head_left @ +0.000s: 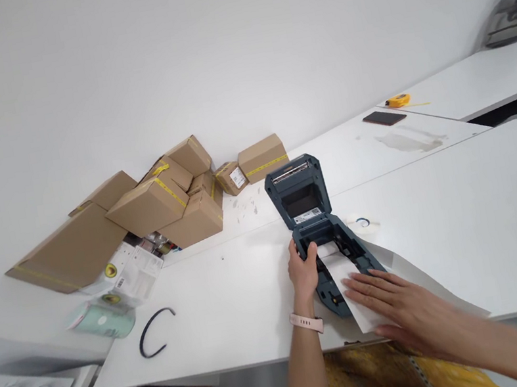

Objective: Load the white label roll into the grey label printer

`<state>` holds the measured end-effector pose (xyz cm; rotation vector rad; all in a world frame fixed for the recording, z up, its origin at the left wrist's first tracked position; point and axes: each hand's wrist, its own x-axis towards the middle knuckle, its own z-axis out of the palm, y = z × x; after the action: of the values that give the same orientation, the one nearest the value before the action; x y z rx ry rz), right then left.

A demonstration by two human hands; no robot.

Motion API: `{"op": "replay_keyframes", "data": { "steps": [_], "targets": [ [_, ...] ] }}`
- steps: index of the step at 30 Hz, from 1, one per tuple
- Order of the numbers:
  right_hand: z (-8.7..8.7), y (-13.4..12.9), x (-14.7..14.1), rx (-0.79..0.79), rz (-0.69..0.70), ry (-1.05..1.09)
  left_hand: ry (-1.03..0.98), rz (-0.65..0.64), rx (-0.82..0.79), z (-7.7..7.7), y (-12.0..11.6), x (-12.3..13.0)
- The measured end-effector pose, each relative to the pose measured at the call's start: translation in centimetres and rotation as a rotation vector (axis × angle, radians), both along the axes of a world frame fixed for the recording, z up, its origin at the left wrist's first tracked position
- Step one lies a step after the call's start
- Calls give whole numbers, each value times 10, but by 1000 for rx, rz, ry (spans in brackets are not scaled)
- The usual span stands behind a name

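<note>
"Paper strip [340, 267] in an open printer [324, 292]: what stage would you call that?"

"Guiding or smoothing, I'd judge. The right hand [398, 302] is open, fingers stretched out and laid over the strip. The left hand [303, 271] grips the printer's left side, thumb over the rim."

"And where is the printer?"

"Near the front edge of the tabletop [257, 300], right in front of the person, with the cardboard boxes [150, 206] farther back and to the left. A loose pale sheet [435, 286] lies along its right side."

"Which way does it point?"

"Its hinge end faces the wall [234, 57], where the lid [298, 185] stands raised; the other end comes toward the person. The long axis runs front to back, the near end leaning a bit to the right."

"Does the strip follow it?"

"Roughly. It comes out of the bay and slants toward the person and slightly right, past the printer's near end. Its very tip is hard to make out by the hand."

"So what would the next move call for?"

"A steady left grip and light, even fingers on the right, I'd say, so the strip stays straight and doesn't crease or skew."
</note>
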<state>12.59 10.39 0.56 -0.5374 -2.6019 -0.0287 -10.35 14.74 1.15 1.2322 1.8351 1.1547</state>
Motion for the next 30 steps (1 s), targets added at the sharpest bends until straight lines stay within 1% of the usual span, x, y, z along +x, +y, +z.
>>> {"op": "replay_keyframes", "data": {
  "steps": [5,7,9,14,23,30],
  "targets": [
    [-27,-18,-3,162,-82,123,-22,0,19,-1,1,1],
    [-35,-20,-5,169,-102,156,-15,10,30,-1,2,1],
    [-39,-21,-7,144,-108,204,-13,17,29,-1,2,1],
    [-39,-21,-12,122,-115,274,-2,4,27,2,1,1],
    [-34,-19,-7,82,-73,278,10,7,-4,2,0,0],
    [-31,-19,-4,47,-52,277,42,5,4,1,1,0]
  ]
}}
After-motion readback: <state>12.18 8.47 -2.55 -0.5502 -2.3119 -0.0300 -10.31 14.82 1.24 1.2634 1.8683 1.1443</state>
